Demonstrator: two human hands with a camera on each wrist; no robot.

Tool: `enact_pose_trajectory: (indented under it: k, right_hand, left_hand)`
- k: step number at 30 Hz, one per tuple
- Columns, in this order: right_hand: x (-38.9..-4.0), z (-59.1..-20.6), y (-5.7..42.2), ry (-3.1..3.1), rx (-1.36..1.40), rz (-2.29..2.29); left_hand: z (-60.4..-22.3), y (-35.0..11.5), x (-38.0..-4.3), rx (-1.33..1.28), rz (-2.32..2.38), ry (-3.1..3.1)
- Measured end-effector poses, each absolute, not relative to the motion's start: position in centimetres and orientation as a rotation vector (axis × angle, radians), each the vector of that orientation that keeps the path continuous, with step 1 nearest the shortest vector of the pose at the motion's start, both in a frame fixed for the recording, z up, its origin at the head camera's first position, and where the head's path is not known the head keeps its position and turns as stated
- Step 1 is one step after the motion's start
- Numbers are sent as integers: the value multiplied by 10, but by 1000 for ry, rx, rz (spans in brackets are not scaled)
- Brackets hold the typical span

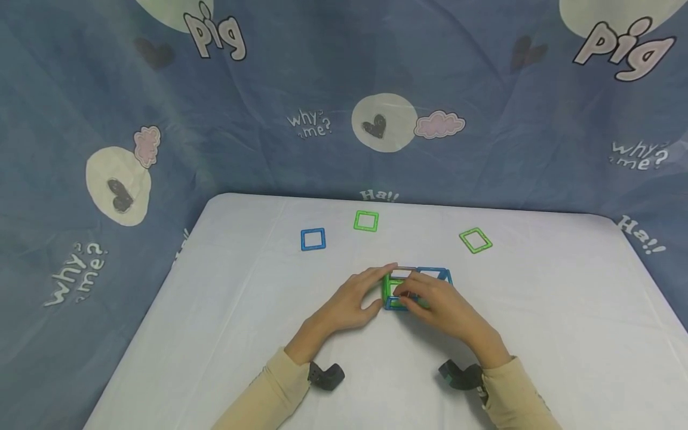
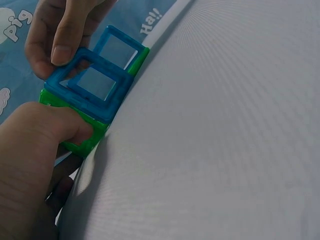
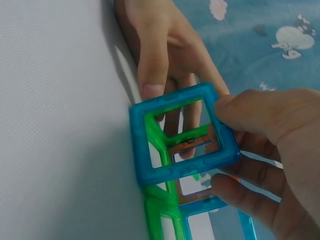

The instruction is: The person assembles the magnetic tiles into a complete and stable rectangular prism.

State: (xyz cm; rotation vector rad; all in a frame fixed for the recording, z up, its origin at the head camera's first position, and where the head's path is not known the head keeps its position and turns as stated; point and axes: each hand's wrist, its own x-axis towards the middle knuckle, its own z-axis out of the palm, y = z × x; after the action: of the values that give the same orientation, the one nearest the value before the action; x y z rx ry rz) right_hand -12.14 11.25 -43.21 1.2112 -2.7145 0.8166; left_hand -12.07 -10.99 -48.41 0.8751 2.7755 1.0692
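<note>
A small build of square magnetic tiles point(image 1: 387, 289) sits on the white table, with green, blue and brown-orange open frames joined together. Against its left side is my left hand point(image 1: 349, 301); the thumb lies on a green tile point(image 2: 89, 141) in the left wrist view, the other fingers going behind. My right hand point(image 1: 446, 304) reaches over from the right and pinches a blue square tile point(image 3: 138, 145) between thumb and fingers. This tile stands upright at the near face of the build. Through its opening show green edges and a brown-orange tile point(image 3: 192, 143).
Behind the build lie loose square tiles on the table: a blue one point(image 1: 303, 240), a green one point(image 1: 366, 230) and another green one point(image 1: 484, 246) turned cornerwise. A blue printed cloth point(image 1: 322, 167) hangs behind the table point(image 1: 215, 334).
</note>
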Motion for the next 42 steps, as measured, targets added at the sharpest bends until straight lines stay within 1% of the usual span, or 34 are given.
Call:
enact_pose_trajectory:
  k: [17, 27, 36, 42]
  right_hand:
    - [-128, -433, 120, -2575, 1233, 947]
    - [-135, -427, 137, -2530, 1065, 1062]
    - [-145, -429, 154, -2435, 939, 1162]
    - [-148, -428, 164, -2425, 802, 1199]
  left_hand:
    - [-485, -110, -122, 877, 1073, 2779]
    - [-485, -109, -121, 844, 1063, 2779]
    - [-485, -110, -120, 810, 1055, 2777]
    - [-485, -109, -120, 823, 1054, 2782]
